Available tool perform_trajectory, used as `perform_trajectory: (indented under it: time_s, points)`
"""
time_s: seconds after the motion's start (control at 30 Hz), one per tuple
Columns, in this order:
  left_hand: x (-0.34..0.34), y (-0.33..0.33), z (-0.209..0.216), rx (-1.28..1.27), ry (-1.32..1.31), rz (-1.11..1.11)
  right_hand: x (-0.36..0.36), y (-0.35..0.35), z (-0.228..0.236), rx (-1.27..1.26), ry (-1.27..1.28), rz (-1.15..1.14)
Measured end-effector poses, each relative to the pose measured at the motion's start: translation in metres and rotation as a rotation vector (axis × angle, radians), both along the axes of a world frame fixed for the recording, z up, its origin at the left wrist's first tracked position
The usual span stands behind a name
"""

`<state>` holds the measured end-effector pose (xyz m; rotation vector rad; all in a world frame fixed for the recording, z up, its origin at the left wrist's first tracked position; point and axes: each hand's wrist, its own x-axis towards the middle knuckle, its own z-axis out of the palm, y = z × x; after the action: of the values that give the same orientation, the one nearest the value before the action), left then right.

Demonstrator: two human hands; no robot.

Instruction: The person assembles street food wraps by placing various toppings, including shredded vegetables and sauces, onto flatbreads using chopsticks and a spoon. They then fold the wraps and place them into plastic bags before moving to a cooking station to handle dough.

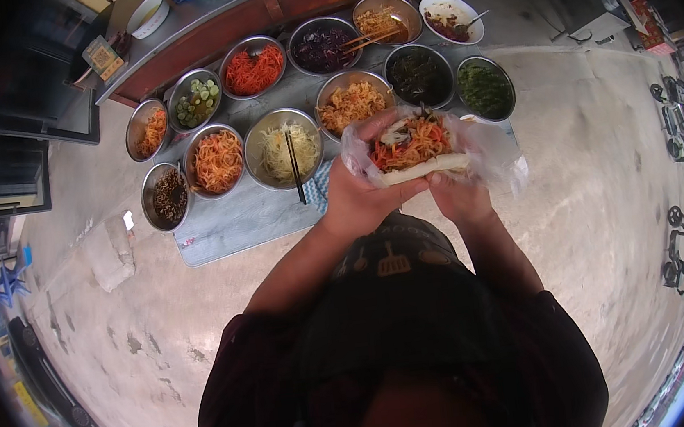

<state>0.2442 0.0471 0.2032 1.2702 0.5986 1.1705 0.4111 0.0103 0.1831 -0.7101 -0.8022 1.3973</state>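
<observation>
Between my two hands is a filled flatbread (418, 145), its pale bread edge toward me and shredded orange and red vegetables showing on top. A clear plastic bag (488, 150) wraps around it and sticks out to the right. My left hand (353, 186) grips its left side through the bag, fingers curled round the far side. My right hand (460, 195) holds it from the near right, its fingers partly hidden under the bag. Just beyond the bread stand a bowl of orange shreds (354, 103) and a bowl of dark green strands (419, 77).
On the grey table (236, 228) are several metal bowls, including red shreds (254, 70), purple cabbage (324, 46), pale shreds (286, 149) with black chopsticks (295, 169), and a dark sauce (167, 197). A white bowl with a spoon (453, 20) stands far right. Behind runs a reddish wooden counter (210, 45).
</observation>
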Motion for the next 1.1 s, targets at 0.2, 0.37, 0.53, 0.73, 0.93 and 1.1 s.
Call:
perform_trajectory:
  time_s: [0.2, 0.37, 0.53, 0.73, 0.93, 1.1]
  points:
    - [0.007, 0.002, 0.005, 0.082, -0.292, -0.198, 0.023, 0.005, -0.001, -0.098, 0.325, 0.042]
    - [0.020, -0.012, -0.041, -0.290, -0.315, -0.160, 0.032, 0.001, 0.000, -0.040, 0.248, 0.005]
    - [0.019, -0.018, -0.102, -0.572, -0.597, -0.265, 0.027, -0.020, -0.028, -0.107, -0.296, 0.089]
    - [0.004, -0.040, -0.134, -0.607, -0.505, -0.174, 0.058, -0.032, 0.000, 0.056, -0.531, 0.053]
    - [0.024, -0.096, -0.177, -0.584, -0.663, -0.018, 0.104, -0.042, -0.053, -0.227, -0.858, 0.441]
    - [0.041, -0.139, -0.206, -0.527, -0.794, 0.091, 0.151, -0.051, -0.103, -0.610, -0.548, 0.726]
